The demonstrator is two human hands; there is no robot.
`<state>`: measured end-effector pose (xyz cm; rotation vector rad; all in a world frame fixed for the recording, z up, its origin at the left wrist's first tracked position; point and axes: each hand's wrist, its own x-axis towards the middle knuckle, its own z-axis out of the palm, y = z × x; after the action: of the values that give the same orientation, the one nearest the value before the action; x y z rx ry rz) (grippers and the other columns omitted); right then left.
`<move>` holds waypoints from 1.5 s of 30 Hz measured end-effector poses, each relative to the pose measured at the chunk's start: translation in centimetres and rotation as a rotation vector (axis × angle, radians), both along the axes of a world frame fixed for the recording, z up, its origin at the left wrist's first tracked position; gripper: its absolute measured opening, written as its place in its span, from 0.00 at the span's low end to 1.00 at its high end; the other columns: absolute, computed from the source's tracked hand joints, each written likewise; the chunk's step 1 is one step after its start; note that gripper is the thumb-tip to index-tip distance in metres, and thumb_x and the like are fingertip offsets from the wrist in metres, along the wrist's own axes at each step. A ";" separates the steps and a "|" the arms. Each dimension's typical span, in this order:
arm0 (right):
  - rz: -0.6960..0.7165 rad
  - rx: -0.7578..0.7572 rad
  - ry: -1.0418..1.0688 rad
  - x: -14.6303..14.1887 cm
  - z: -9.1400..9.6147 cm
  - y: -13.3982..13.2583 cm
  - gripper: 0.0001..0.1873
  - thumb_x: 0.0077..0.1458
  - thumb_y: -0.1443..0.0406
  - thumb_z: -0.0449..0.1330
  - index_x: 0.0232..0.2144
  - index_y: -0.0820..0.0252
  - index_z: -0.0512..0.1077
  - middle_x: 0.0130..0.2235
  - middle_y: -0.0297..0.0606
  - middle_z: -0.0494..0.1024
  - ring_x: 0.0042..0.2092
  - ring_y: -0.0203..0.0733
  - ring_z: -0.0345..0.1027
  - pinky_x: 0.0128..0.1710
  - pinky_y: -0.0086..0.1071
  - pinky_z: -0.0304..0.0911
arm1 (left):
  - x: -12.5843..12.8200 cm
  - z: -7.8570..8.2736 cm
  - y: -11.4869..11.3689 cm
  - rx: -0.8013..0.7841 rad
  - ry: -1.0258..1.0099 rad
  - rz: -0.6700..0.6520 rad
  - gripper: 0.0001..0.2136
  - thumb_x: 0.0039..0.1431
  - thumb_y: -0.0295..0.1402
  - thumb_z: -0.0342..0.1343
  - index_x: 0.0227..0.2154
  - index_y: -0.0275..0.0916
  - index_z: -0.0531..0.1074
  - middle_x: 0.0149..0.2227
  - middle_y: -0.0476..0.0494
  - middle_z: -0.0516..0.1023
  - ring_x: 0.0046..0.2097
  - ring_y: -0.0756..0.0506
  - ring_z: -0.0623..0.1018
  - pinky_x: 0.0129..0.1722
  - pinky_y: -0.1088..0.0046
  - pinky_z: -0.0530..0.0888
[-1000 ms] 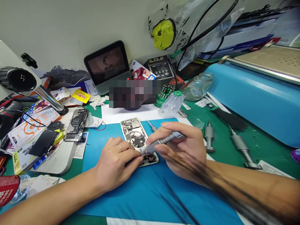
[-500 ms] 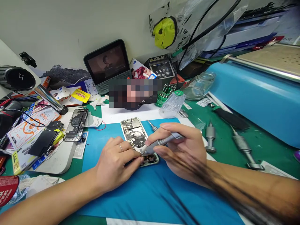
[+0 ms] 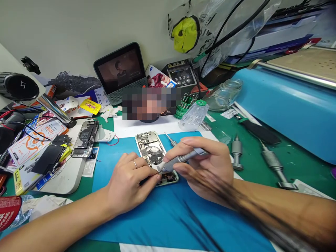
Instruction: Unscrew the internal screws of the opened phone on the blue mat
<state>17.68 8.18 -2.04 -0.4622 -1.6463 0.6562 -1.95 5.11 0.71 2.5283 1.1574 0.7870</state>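
On the blue mat [image 3: 168, 217], an opened phone [image 3: 153, 152] lies flat, its metal shields and circular coil exposed. The right hand [image 3: 204, 168] is closed around a slim grey metal screwdriver [image 3: 183, 158], tip down on the phone's lower half. The left hand [image 3: 128, 182], fingers curled, presses on the phone's lower edge. A second dismantled phone [image 3: 85, 138] rests well apart on a white board [image 3: 69, 175]. Two ribbed metal tools [image 3: 273, 164] stand on the green mat.

A plain pale wall [image 3: 78, 28] stands behind my green-topped bench [image 3: 301, 162] — a blue mat [image 3: 162, 217] lies on it before me, white paper [image 3: 131, 129] just beyond. A small screen [image 3: 118, 71] leans against the wall; a big blue machine [image 3: 283, 105] fills the right side. The light is even.
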 end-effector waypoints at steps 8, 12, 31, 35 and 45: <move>0.008 -0.015 0.018 0.1 0.2 0.0 0.27 0.56 0.70 0.62 0.56 0.51 0.61 0.34 0.33 0.78 0.32 0.36 0.74 0.34 0.34 0.72 | 0.0 0.0 0.0 -0.007 -0.008 -0.001 0.07 0.64 0.33 0.55 0.33 0.40 0.77 0.28 0.47 0.76 0.32 0.47 0.68 0.33 0.67 0.61; -0.008 -0.040 0.018 0.1 0.1 0.0 0.26 0.56 0.68 0.62 0.56 0.50 0.62 0.34 0.34 0.79 0.31 0.37 0.74 0.30 0.34 0.70 | 0.1 0.0 0.1 -0.006 -0.018 0.011 0.07 0.64 0.34 0.55 0.33 0.40 0.77 0.28 0.47 0.76 0.32 0.47 0.69 0.33 0.67 0.61; 0.008 -0.010 0.024 0.0 0.2 0.2 0.27 0.57 0.69 0.62 0.57 0.50 0.61 0.34 0.33 0.78 0.31 0.37 0.73 0.33 0.35 0.73 | 0.0 0.1 0.1 -0.002 -0.001 0.007 0.06 0.64 0.33 0.56 0.36 0.41 0.77 0.29 0.47 0.76 0.32 0.47 0.68 0.33 0.67 0.59; 0.027 -0.027 0.033 0.1 0.3 0.2 0.28 0.56 0.70 0.62 0.57 0.50 0.62 0.34 0.33 0.78 0.31 0.35 0.73 0.34 0.34 0.71 | 0.0 0.0 0.0 0.006 0.000 -0.001 0.06 0.64 0.33 0.56 0.34 0.41 0.77 0.29 0.47 0.76 0.32 0.47 0.69 0.33 0.67 0.59; 0.007 -0.018 0.042 0.1 0.2 0.1 0.28 0.57 0.69 0.62 0.58 0.48 0.61 0.35 0.32 0.78 0.31 0.36 0.74 0.30 0.33 0.68 | -0.1 -0.2 0.1 0.013 -0.007 -0.018 0.05 0.64 0.33 0.57 0.36 0.40 0.77 0.30 0.48 0.77 0.33 0.47 0.69 0.33 0.67 0.59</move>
<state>17.74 8.29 -1.87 -0.4531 -1.6040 0.6827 -2.03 5.20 0.51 2.5408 1.1288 0.8009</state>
